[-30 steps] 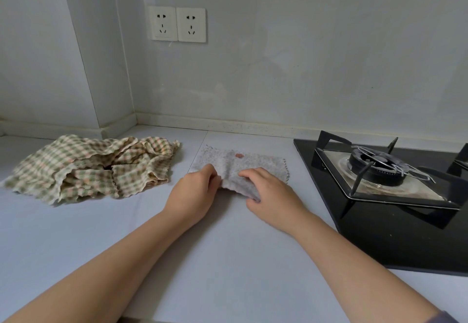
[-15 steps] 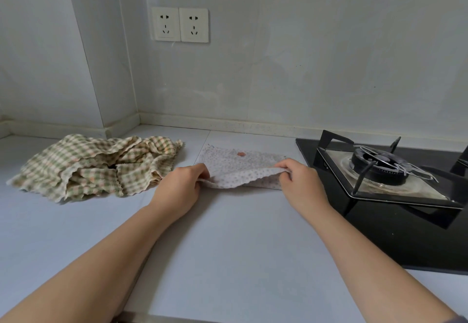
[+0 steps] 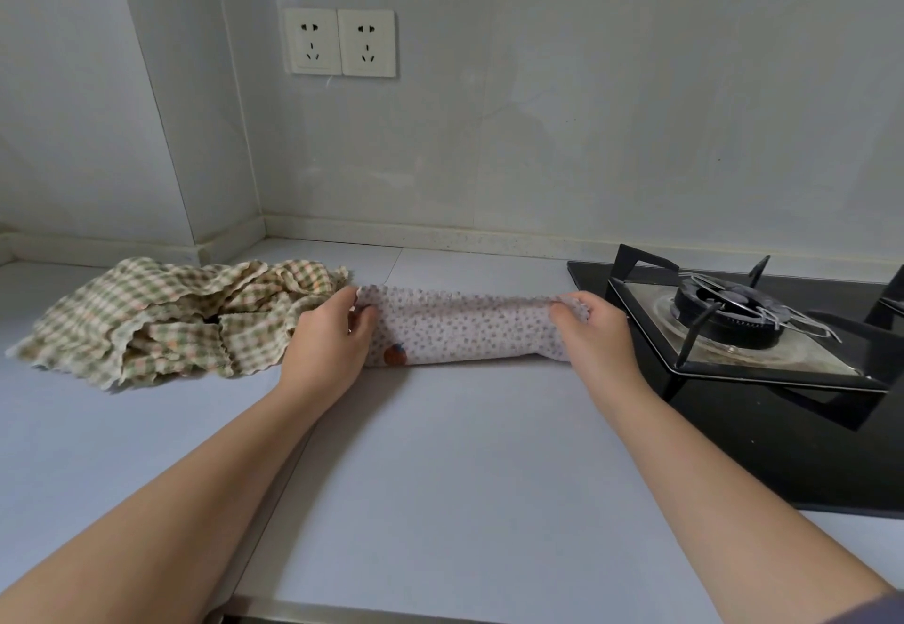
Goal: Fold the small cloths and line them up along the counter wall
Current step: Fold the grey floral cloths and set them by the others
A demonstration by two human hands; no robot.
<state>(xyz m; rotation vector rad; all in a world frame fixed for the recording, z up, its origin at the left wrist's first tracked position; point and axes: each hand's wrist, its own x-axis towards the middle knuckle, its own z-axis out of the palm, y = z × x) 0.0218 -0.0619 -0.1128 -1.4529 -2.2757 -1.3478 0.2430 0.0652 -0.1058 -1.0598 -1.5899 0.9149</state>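
1. Small white cloth with grey dots and a scalloped edge [image 3: 464, 330]: mid-counter, well short of the back wall [image 3: 587, 110]. It is stretched taut between my hands, its top edge lifted and its lower edge on the counter.
2. My left hand [image 3: 325, 347]: fingers curled, pinching the cloth's left end.
3. My right hand [image 3: 594, 335]: fingers curled, pinching the right end.
4. Pale grey counter [image 3: 440, 477].
5. Crumpled green-and-cream checked cloth [image 3: 161, 315]: unfolded, just left of my left hand, its near corner touching or almost touching the dotted cloth.
6. Black glass hob [image 3: 763, 428] with a black gas burner [image 3: 729, 310] and an angular black pan support [image 3: 831, 330]: just right of my right hand, limiting room on that side.
7. Boxed wall column [image 3: 186, 110]: it juts into the left back corner behind the checked cloth.
8. Two white wall sockets [image 3: 340, 41]: side by side above the counter.

Change: half a second ago the dotted cloth lies flat with only its near edge raised. Now my hands are farther apart, out at its ends, and the cloth is turned over.

Markings: a small orange patch [image 3: 395, 354] sits at the cloth's lower left, where it was at the far edge before. I cannot tell whether it carries writing.
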